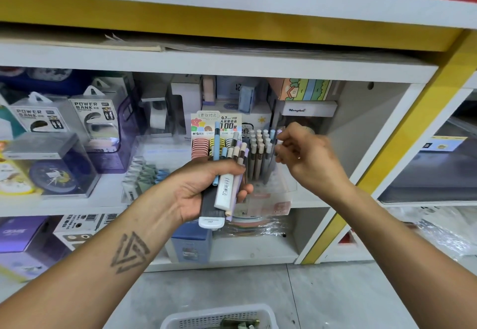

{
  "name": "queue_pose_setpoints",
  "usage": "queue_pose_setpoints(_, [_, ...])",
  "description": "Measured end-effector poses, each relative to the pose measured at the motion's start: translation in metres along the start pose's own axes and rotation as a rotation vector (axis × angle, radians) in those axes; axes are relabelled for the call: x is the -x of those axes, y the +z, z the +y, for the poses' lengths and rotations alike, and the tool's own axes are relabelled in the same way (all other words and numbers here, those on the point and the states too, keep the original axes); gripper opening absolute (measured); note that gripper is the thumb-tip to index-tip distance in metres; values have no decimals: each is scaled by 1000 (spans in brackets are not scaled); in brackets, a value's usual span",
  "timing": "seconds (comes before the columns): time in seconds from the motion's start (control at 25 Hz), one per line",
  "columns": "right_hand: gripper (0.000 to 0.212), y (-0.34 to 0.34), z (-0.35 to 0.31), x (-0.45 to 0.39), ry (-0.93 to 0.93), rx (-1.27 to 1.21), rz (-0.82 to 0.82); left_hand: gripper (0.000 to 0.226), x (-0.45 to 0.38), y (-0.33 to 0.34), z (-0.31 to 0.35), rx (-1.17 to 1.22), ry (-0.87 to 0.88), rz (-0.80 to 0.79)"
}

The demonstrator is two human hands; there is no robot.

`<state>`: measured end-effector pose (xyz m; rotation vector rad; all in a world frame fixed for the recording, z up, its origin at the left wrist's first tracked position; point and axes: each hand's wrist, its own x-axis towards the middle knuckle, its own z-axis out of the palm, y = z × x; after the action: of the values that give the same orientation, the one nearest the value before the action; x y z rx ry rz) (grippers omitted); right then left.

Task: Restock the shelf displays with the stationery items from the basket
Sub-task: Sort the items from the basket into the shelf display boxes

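My left hand (pixel 204 186) grips a bundle of pens and markers (pixel 227 173) in blue, white, lilac and dark colours, held upright in front of the middle shelf. Just behind it stands a clear pen display (pixel 260 153) full of upright pens with pale caps. My right hand (pixel 304 153) is at the display's right side, fingers curled, pinching the top of a pale lilac pen (pixel 279 135). A white perforated basket (pixel 219 317) sits on the floor at the bottom edge, with a few items inside.
A lead-refill display card (pixel 216 124) stands left of the pens. Power bank boxes (pixel 93 119) and a clear clock box (pixel 51 166) fill the shelf's left. Boxes (pixel 307 91) are stacked at the back. A yellow-edged upright (pixel 402 132) bounds the bay on the right.
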<state>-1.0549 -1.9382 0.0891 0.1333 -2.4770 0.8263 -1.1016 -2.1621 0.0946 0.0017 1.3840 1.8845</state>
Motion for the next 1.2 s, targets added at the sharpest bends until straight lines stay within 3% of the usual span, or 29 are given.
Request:
queue_pose_setpoints(0.2, [9, 6, 3, 4, -29, 35, -55, 19, 1, 1, -1, -2, 16, -33])
queue_pose_setpoints(0.4, [10, 5, 0, -3, -84, 231, 17, 10, -2, -1, -2, -23, 25, -65])
queue_pose_setpoints(0.48, [12, 7, -10, -5, 17, 72, 61, 9, -4, 0, -3, -38, 34, -69])
queue_pose_setpoints(0.64, [13, 7, -26, -9, 365, -632, -76, 9, -6, 2, -4, -45, 50, -74])
queue_pose_setpoints(0.84, [17, -1, -29, -7, 391, -856, -150, 18, -3, 8, -5, -23, 27, -84])
queue_pose_setpoints(1.0, [17, -10, -25, -11, 384, -842, -1, 31, -5, 10, -2, 27, 26, -72])
queue_pose_setpoints(1.2, [7, -22, -9, -16, 327, -539, 270, 16, -6, 8, -3, 32, 22, 7])
